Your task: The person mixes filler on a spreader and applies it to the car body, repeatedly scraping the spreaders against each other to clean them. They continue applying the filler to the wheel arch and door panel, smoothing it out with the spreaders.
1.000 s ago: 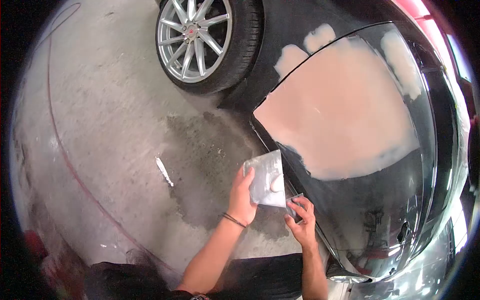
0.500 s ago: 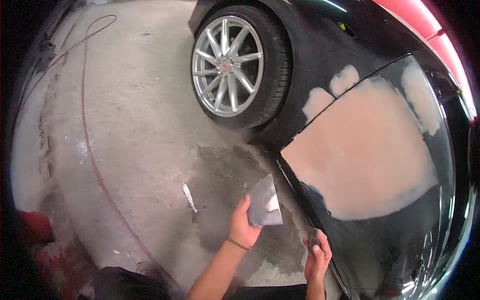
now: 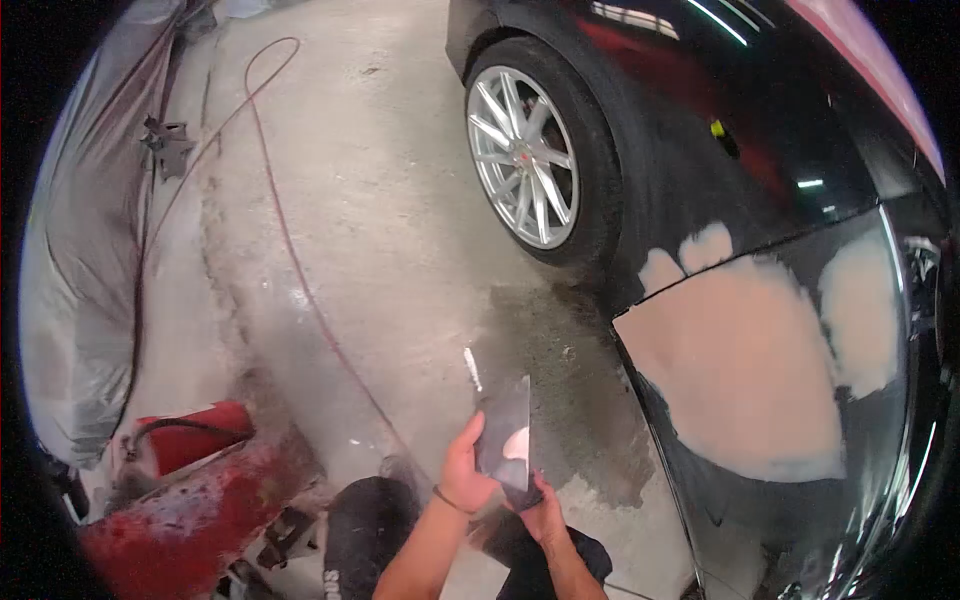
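Watching remotely, I see the left hand point(image 3: 466, 474) clasping a thin flat plate point(image 3: 502, 430) by its edge, apparently so the pale dab point(image 3: 516, 443) on its face stays clear of fingers. The right hand point(image 3: 545, 514) pinches a small dark piece point(image 3: 521, 496) at the plate's lower end, seemingly close for easy access. I find the plate above the floor point(image 3: 400, 250), apart from the car's pinkish patch point(image 3: 740, 370).

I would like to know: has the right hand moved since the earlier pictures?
Yes. Judged against the large peach patch, the right hand has moved away from it, toward the left hand.
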`<state>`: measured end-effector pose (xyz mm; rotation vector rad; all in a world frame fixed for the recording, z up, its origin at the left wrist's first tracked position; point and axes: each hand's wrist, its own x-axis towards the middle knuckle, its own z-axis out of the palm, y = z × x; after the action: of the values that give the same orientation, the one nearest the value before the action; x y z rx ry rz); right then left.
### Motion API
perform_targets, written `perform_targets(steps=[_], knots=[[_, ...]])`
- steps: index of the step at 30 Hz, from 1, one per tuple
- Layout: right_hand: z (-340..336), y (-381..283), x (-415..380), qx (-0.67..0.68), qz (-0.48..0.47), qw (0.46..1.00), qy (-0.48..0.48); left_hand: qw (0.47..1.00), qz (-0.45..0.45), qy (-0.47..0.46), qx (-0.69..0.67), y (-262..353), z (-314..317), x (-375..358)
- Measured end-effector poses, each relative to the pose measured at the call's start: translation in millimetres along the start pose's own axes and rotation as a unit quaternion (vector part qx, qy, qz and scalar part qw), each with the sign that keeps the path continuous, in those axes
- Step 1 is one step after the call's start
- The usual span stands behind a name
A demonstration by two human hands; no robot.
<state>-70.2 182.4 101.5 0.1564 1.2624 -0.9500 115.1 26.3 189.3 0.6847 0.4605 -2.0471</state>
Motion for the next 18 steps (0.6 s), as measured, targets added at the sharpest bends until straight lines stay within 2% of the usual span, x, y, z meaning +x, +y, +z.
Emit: perform_targets(steps=[2, 5, 7, 9, 11, 13, 18], knots=[[12, 20, -35, -0.059, -0.02, 0.997, -0.035, 0.998, -0.011, 0.044, 0.039, 25, 5, -42], [70, 7, -96, -0.001, 0.02, 0.999, -0.026, 0.995, -0.039, 0.097, -0.002, 65, 19, -106], [141, -24, -136, 0.089, 0.069, 0.994, -0.007, 0.995, -0.026, 0.091, -0.032, 86, 16, -136], [209, -58, -167, 0.087, 0.036, 0.996, -0.009, 0.995, -0.028, 0.09, -0.042, 107, 14, -151], [252, -83, -175, 0.134, 0.01, 0.991, -0.027, 0.995, -0.04, 0.088, -0.036, 132, 21, -153], [280, -100, -176, 0.234, -0.004, 0.971, -0.048, 0.995, -0.021, 0.097, -0.008, 157, 59, -137], [339, -139, -164, 0.316, -0.006, 0.946, -0.068, 0.995, -0.021, 0.078, 0.064, 237, 143, -71]])
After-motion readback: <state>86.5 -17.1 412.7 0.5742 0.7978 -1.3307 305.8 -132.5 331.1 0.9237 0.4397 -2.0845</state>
